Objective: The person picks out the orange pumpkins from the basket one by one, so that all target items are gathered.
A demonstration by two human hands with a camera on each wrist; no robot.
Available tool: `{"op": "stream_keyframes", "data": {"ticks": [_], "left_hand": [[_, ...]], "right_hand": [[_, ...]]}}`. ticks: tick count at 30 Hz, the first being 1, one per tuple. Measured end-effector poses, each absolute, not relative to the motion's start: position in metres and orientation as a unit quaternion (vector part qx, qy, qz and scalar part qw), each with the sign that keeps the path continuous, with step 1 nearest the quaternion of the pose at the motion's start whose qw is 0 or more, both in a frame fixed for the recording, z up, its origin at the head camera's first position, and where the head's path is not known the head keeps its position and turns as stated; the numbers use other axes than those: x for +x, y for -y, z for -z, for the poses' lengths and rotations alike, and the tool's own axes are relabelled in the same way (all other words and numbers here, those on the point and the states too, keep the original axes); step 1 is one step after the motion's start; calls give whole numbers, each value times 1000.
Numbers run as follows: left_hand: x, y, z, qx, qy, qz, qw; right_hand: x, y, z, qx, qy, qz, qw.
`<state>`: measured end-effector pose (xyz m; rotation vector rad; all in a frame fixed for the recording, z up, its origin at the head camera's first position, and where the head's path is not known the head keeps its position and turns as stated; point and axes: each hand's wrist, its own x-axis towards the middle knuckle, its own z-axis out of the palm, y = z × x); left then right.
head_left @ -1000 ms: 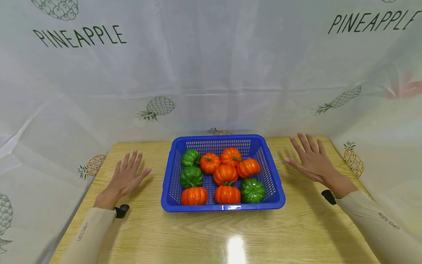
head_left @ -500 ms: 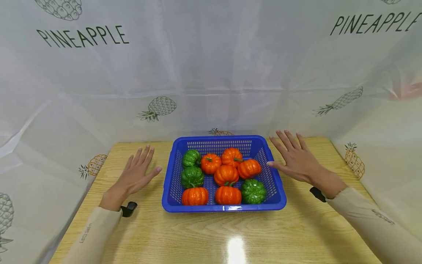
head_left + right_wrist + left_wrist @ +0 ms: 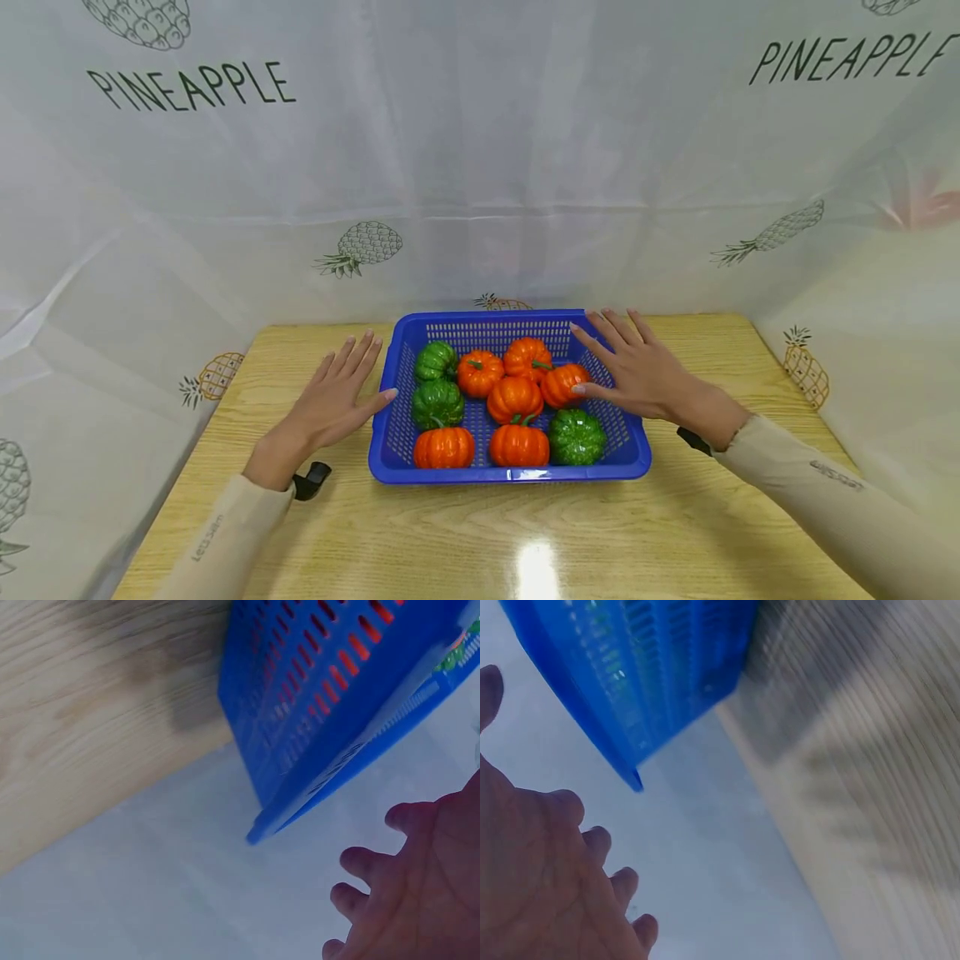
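A blue plastic basket (image 3: 510,476) with slotted walls stands on the table, holding several small pumpkins. Orange pumpkins, such as the front one (image 3: 519,445), fill its middle and right. Two green pumpkins (image 3: 437,404) sit along its left side, and another green pumpkin (image 3: 577,437) lies in the front right corner. My left hand (image 3: 337,400) hovers with spread fingers at the basket's left rim, its thumb overlapping that rim in the head view. My right hand (image 3: 637,367) is held palm down over the right rim, fingers straight, thumb over an orange pumpkin. Both hands hold nothing.
The wooden table (image 3: 450,542) runs under the basket, its back edge close behind it. A white curtain (image 3: 480,167) printed with pineapples hangs behind and at both sides. Each wrist wears a dark strap with a small device, such as the left one (image 3: 312,481).
Both hands have moved inward toward the basket, the left going right and the right going left over the rim. The basket and pumpkins have stayed in place.
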<state>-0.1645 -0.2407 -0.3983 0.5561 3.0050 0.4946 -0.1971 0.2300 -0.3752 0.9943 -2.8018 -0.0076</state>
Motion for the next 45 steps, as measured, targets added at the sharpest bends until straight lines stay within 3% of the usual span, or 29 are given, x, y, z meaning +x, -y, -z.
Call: {"op": "stream_keyframes", "data": {"ticks": [15, 34, 45], "left_hand": [[-160, 224, 403, 204, -927, -308, 60], [-161, 218, 393, 82, -842, -521, 114], [-162, 220, 395, 47, -802, -580, 136]], "right_hand": [[-196, -201, 371, 364, 929, 52, 48], [-198, -201, 381, 393, 912, 79, 85], [-200, -202, 385, 396, 915, 47, 64]]}}
